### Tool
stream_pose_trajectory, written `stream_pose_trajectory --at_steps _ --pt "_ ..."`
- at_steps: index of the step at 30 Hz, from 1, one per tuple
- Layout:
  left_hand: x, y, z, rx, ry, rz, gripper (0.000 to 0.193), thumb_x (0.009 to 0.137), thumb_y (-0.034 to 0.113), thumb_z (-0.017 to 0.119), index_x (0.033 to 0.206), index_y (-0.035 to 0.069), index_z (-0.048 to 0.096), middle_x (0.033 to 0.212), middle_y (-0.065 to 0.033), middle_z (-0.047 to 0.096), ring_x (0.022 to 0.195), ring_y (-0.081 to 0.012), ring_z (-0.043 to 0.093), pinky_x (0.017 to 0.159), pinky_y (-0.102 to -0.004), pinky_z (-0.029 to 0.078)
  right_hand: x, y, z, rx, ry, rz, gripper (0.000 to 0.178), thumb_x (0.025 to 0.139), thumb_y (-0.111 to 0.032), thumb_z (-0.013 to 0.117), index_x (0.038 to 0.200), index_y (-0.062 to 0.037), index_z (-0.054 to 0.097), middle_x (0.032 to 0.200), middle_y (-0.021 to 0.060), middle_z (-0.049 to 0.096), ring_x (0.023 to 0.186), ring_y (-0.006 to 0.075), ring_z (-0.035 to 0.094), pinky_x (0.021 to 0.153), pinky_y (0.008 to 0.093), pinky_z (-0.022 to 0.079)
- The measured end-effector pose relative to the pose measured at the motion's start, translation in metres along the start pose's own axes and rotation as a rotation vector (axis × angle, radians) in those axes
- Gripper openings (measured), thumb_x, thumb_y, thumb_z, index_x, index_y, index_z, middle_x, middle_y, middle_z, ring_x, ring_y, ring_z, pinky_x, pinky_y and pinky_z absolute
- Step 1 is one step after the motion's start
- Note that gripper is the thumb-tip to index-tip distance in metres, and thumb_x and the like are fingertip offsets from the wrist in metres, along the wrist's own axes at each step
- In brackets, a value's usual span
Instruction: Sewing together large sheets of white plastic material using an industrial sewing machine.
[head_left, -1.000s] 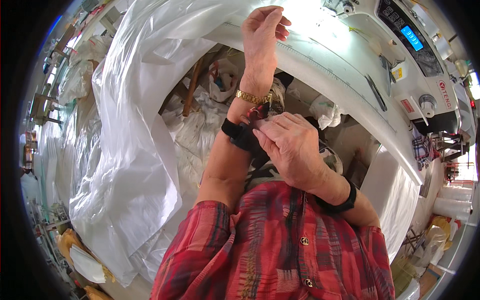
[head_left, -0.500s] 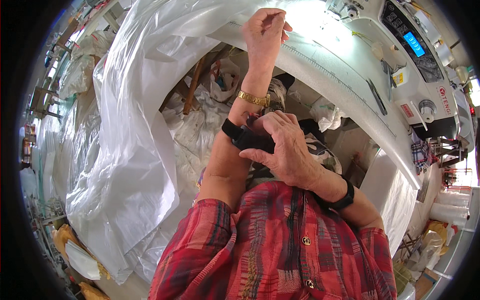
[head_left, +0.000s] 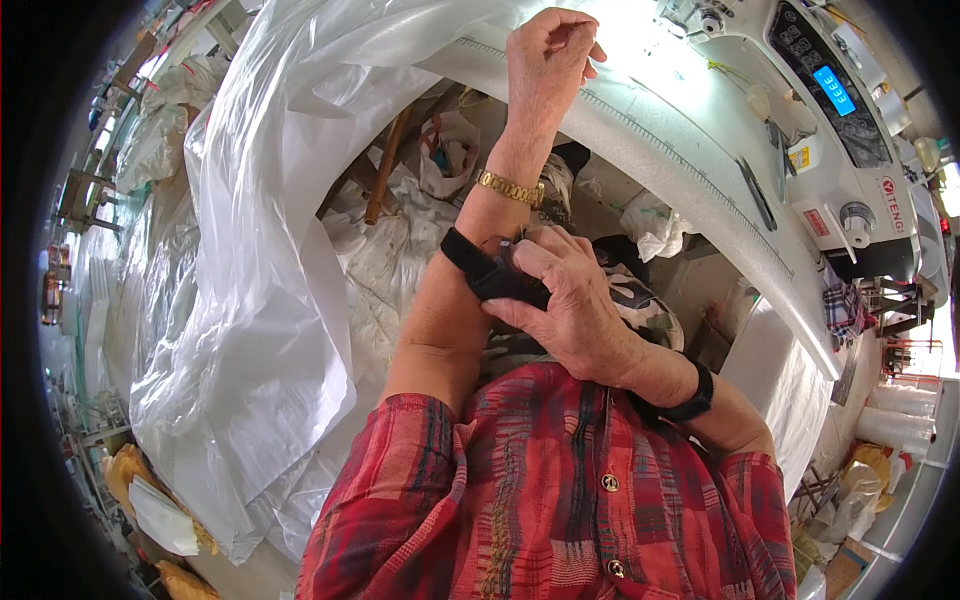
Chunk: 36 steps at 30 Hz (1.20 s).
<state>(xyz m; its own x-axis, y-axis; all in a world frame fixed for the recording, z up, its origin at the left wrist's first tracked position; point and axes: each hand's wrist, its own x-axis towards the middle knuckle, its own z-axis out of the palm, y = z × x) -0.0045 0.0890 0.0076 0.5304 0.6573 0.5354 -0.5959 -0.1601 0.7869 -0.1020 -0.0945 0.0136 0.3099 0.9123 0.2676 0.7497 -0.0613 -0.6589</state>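
My left arm reaches forward over the white sewing table, and my left hand is loosely curled with nothing visible in it. A gold-coloured watch band circles that wrist. Further up the forearm sits a black strap with a dark, bulky unit on it. My right hand is closed over this unit, thumb on the near side and fingers on the far side. The fingertips are partly hidden. Another black band is round my right wrist.
A white sewing machine with a lit blue display stands at the right. Dark thread snips lie on the table beside it. White plastic sheeting drapes down at the left. A brown stick leans below the table edge.
My left hand has shifted slightly up and to the right, still curled. My right hand stays on the black unit, with its fingers drawn slightly further in.
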Motion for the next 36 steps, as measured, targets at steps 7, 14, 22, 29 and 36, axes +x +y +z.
stream_pose_trajectory --at_steps 7,14,22,29,36 --pt "0.005 -0.009 -0.004 -0.063 -0.037 -0.105 0.014 0.095 0.011 0.059 0.1 -0.001 0.065 0.071 -0.0042 0.064 0.054 -0.0059 0.054 0.048 -0.019 0.041 0.0 0.0 -0.001 0.075 0.027 0.0 0.031 0.071 -0.012 0.08 0.095 -0.0028 0.061 0.097 0.0111 0.056 0.092 0.0291 0.053 0.086 0.0379 0.04" --pt "0.01 -0.004 -0.001 -0.246 0.03 -0.224 0.015 0.095 0.012 0.058 0.099 0.0 0.065 0.071 -0.0033 0.064 0.053 -0.0063 0.053 0.048 -0.0198 0.041 -0.001 0.001 -0.009 0.286 0.067 -0.052 0.028 0.071 -0.008 0.08 0.086 -0.0024 0.056 0.097 0.0104 0.061 0.094 0.0314 0.057 0.088 0.041 0.041" --pt "-0.011 0.019 0.014 -0.371 -0.1 -0.316 0.013 0.087 0.018 0.071 0.091 0.006 0.071 0.074 -0.0045 0.069 0.059 -0.0067 0.058 0.053 -0.0201 0.044 -0.003 0.006 -0.018 0.442 -0.005 -0.022 0.025 0.076 -0.007 0.079 0.081 -0.0015 0.055 0.081 0.0049 0.057 0.079 0.0202 0.053 0.076 0.0312 0.043" --pt "-0.016 0.017 0.024 -0.439 -0.054 -0.423 0.011 0.088 0.016 0.07 0.089 0.006 0.071 0.075 -0.0049 0.068 0.059 -0.0073 0.057 0.054 -0.0213 0.044 -0.005 0.011 -0.02 0.804 -0.125 0.248 0.018 0.082 -0.006 0.076 0.095 -0.0022 0.065 0.083 -0.0021 0.058 0.073 0.0052 0.05 0.066 0.023 0.043" --pt "-0.021 0.006 0.032 -0.537 -0.036 -0.52 0.011 0.087 0.013 0.071 0.091 0.003 0.069 0.076 -0.0058 0.067 0.06 -0.0088 0.055 0.056 -0.0226 0.045 -0.003 0.017 -0.016 1.117 -0.103 0.343 0.016 0.084 -0.005 0.074 0.098 -0.0035 0.067 0.086 -0.0056 0.057 0.077 0.0036 0.05 0.068 0.0204 0.042"
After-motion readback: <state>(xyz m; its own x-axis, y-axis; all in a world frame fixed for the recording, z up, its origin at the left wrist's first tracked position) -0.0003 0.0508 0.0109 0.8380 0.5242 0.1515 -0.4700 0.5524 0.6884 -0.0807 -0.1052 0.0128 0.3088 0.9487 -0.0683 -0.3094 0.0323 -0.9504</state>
